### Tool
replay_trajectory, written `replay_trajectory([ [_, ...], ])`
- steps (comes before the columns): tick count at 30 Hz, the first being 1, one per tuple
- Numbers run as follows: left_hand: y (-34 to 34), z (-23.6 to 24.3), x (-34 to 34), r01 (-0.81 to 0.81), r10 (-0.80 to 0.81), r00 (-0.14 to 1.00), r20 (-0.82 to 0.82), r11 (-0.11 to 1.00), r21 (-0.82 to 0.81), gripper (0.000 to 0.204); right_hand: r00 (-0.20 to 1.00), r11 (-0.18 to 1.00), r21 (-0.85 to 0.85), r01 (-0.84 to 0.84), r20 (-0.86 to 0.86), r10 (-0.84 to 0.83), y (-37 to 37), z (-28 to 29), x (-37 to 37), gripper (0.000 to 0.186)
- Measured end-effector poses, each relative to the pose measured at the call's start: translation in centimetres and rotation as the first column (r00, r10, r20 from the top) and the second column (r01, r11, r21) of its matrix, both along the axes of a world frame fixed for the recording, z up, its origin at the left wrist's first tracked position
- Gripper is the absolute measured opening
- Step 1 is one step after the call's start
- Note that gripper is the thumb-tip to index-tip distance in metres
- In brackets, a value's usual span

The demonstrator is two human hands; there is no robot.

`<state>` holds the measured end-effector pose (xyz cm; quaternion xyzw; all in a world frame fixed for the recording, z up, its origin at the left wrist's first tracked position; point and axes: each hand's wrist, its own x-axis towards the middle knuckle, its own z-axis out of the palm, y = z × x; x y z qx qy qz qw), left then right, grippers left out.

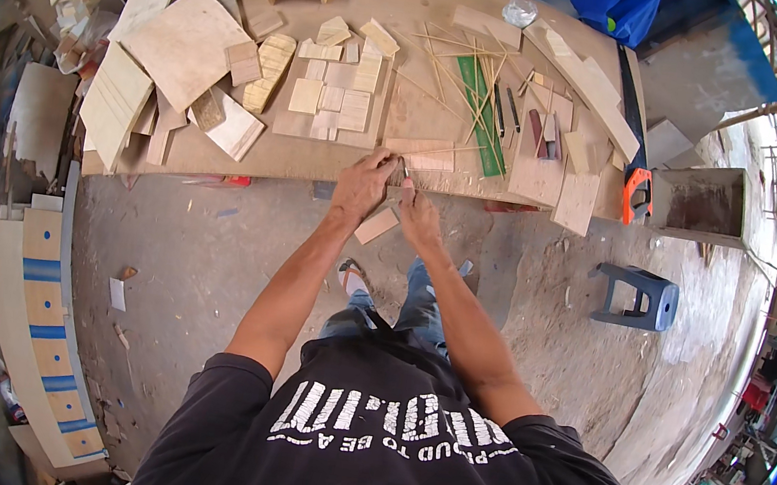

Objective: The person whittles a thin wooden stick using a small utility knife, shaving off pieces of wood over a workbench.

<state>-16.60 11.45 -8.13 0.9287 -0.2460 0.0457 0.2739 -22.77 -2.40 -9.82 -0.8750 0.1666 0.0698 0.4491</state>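
Note:
My left hand (365, 181) is at the bench's front edge, fingers closed on a small piece I cannot make out. Just right of it, my right hand (417, 212) grips a slim object, too small to name, its thumb toward the edge. A pale wooden strip (431, 158) lies on the bench beside my fingertips. Below my hands is a small wooden rectangle (375, 225); whether it is held or lies lower down I cannot tell. Left of them sits a board (281, 125) bearing several small wood blocks (333, 98).
The wooden bench (420, 1) carries loose boards (184, 44), thin sticks (443, 53), a green ruler (471, 101), pens (511, 107) and an orange-handled saw (638, 192). A box (698, 200) and plastic stool (656, 299) are right; a blue-banded panel (10, 281) is left.

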Motion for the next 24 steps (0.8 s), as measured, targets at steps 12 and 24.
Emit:
replay_trajectory([
  [12, -0.2, -1.0, 0.2, -0.091, 0.103, 0.994, 0.036, 0.965, -0.245, 0.017, 0.996, 0.991, -0.105, 0.084, 0.04, -0.08, 0.7, -0.2, 0.5, 0.059],
  [24, -2.0, 0.7, 0.5, -0.293, 0.275, 0.956, -0.103, 0.926, -0.239, 0.01, 0.999, 0.991, -0.13, 0.042, -0.003, -0.043, -0.1, -0.4, 0.8, 0.062],
])
